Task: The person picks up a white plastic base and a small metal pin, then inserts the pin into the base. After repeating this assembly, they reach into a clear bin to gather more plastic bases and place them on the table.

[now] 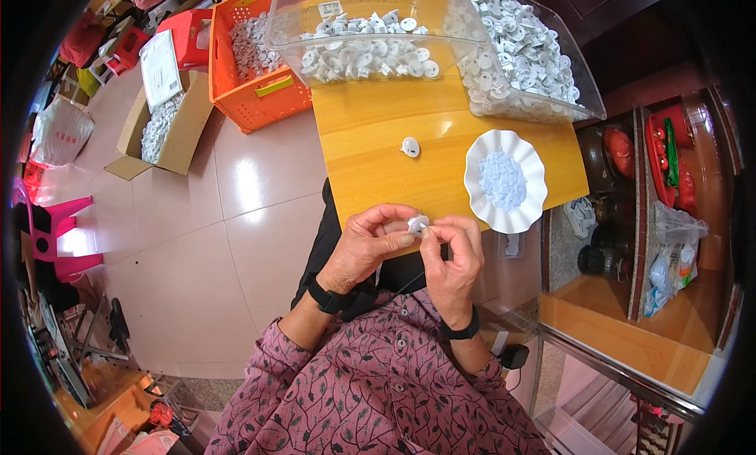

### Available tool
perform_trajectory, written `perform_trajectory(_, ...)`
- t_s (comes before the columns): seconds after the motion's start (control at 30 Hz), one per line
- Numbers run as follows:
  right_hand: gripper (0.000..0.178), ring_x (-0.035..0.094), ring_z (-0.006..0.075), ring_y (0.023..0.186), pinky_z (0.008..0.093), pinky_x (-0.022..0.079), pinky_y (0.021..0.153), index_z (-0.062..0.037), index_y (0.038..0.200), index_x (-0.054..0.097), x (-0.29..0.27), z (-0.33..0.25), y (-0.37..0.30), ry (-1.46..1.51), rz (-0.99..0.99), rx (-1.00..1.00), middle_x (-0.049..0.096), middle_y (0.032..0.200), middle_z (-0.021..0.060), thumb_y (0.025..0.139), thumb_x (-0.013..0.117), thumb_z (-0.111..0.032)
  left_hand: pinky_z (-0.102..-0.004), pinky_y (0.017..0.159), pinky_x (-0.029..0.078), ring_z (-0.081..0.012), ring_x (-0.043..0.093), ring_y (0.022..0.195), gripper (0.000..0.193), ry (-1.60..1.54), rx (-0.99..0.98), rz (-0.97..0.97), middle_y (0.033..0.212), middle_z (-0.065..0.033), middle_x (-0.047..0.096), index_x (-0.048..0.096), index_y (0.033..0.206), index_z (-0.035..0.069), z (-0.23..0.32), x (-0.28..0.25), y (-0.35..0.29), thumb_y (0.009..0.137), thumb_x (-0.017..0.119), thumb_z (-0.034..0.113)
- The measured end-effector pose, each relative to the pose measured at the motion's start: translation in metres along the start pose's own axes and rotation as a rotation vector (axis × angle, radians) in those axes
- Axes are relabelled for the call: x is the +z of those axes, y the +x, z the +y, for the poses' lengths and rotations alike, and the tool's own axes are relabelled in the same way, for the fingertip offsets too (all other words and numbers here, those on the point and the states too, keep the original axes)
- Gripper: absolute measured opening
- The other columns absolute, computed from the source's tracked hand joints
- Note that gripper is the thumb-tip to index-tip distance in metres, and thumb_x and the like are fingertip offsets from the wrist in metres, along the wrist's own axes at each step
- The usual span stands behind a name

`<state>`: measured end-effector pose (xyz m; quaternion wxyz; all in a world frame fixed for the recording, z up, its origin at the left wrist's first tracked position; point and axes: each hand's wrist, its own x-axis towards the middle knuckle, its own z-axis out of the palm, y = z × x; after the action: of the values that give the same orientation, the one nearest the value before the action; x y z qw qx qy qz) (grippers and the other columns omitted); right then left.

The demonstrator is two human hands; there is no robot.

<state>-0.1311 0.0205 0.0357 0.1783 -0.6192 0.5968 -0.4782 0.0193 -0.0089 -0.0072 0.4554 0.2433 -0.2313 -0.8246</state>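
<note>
Just past the table's near edge, my left hand (362,246) pinches a small white round plastic part (417,222) between thumb and fingers. The thumb and forefinger of my right hand (455,266) are pressed together against the part's right side. Whatever they may grip there is too small to make out. A similar white round part (410,147) with a short stem lies alone on the yellow wooden table (358,152). To the right, a white scalloped plate (476,157) holds a heap of tiny pale blue pieces (502,179).
Two clear plastic bins (295,49) (587,112) full of white parts stand at the table's far side. Left of it are an orange crate (264,105) and an opened cardboard box (189,144), also holding white pieces. Shelves (638,211) with bags and shoes flank the right.
</note>
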Motion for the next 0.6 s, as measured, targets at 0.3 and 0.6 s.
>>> perform_trajectory(0.3,0.014,0.062,0.0258,0.080,0.0346,0.052,0.068,-0.0001,0.088,0.061,-0.0017,-0.0012,0.0015,-0.040,-0.031,-0.056,0.059,0.094,0.0123,0.079,0.069,0.006,-0.0335,0.094,0.055,-0.0177,0.065,0.107,0.032,0.108,0.023,0.009,0.114,-0.0089,0.066,0.061,0.119,0.001,0.0022,0.0000,-0.0011,0.088,0.067,-0.004)
perform_trajectory(0.6,0.013,0.061,0.0262,0.080,0.0343,0.051,0.067,0.0001,0.088,0.059,-0.0006,-0.0045,0.0011,-0.034,-0.074,-0.085,0.058,0.094,0.0127,0.080,0.067,0.006,-0.0307,0.092,0.056,-0.0140,0.066,0.099,0.032,0.205,0.061,-0.038,0.108,-0.0060,0.067,0.062,0.117,0.001,0.0014,-0.0040,-0.0014,0.087,0.070,-0.002)
